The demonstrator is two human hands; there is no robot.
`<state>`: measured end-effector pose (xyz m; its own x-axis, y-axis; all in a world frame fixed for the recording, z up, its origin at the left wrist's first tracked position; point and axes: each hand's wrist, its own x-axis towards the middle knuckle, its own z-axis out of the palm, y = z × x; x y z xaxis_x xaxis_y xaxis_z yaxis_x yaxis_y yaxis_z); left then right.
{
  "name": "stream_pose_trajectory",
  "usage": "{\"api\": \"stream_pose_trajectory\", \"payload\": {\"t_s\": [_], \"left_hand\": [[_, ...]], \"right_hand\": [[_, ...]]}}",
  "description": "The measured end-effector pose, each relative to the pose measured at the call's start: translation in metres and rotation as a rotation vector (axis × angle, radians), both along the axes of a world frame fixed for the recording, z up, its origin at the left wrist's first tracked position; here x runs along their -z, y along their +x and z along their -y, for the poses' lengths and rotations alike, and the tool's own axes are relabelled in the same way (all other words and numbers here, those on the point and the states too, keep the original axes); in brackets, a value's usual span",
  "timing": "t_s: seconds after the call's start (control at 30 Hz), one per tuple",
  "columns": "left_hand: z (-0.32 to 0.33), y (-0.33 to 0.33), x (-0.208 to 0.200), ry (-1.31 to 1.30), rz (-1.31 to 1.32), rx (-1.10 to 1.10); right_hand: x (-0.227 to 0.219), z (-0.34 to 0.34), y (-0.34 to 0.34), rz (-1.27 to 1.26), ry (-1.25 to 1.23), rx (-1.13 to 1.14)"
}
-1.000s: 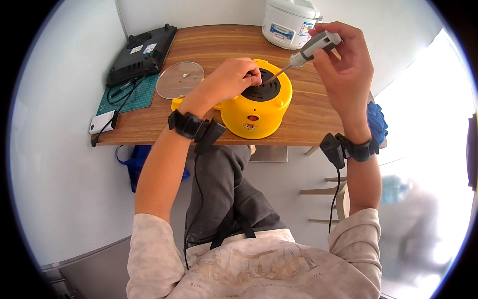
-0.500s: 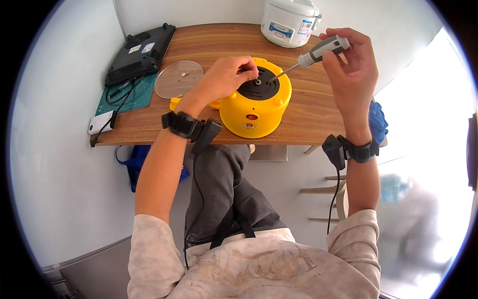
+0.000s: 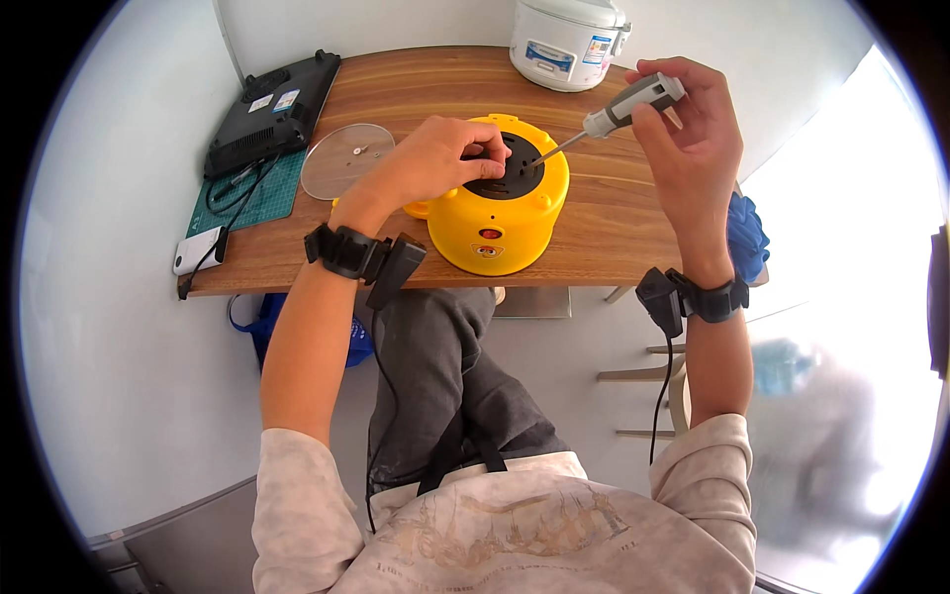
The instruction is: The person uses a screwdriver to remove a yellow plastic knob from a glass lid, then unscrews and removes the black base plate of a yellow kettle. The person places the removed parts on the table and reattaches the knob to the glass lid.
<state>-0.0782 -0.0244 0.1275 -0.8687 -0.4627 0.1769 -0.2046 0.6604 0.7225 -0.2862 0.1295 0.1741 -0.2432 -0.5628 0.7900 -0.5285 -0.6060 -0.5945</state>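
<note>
A yellow pot-shaped appliance [image 3: 498,234] stands near the table's front edge, its round black slotted plate [image 3: 515,185] facing up. My right hand [image 3: 693,158] grips a screwdriver [image 3: 633,105] by its grey and white handle, right of and above the appliance. The shaft slants down to the left, and its tip meets or hovers just over the black plate; I cannot tell which. My left hand [image 3: 445,156] is closed in a pinch over the plate's left part. Whatever lies between those fingertips is hidden.
Left of the appliance, a clear round lid [image 3: 332,168] holds a few small metal parts. Beyond lie a black flat device [image 3: 272,114], a green cutting mat [image 3: 262,203] and a white power bank [image 3: 199,250] with a cable. A white rice cooker [image 3: 566,49] stands at the back.
My left fingers have come down onto the middle of the plate, covering the small metal piece seen there before. The screwdriver stays at the plate. The whole view has shifted slightly.
</note>
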Motion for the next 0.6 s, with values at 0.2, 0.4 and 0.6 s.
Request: {"api": "stream_pose_trajectory", "payload": {"t_s": [0.2, 0.4, 0.6], "left_hand": [[-0.0053, 0.0026, -0.0011, -0.016, -0.013, -0.031], [-0.0077, 0.0051, -0.0081, -0.149, 0.03, 0.002], [-0.006, 0.0016, -0.0078, -0.171, -0.021, 0.002]], "right_hand": [[-0.0001, -0.0017, 0.0005, 0.019, 0.023, -0.004], [0.0027, 0.0012, -0.0005, -0.008, 0.015, -0.001], [0.0031, 0.0021, 0.0001, -0.01, 0.018, -0.007]]}}
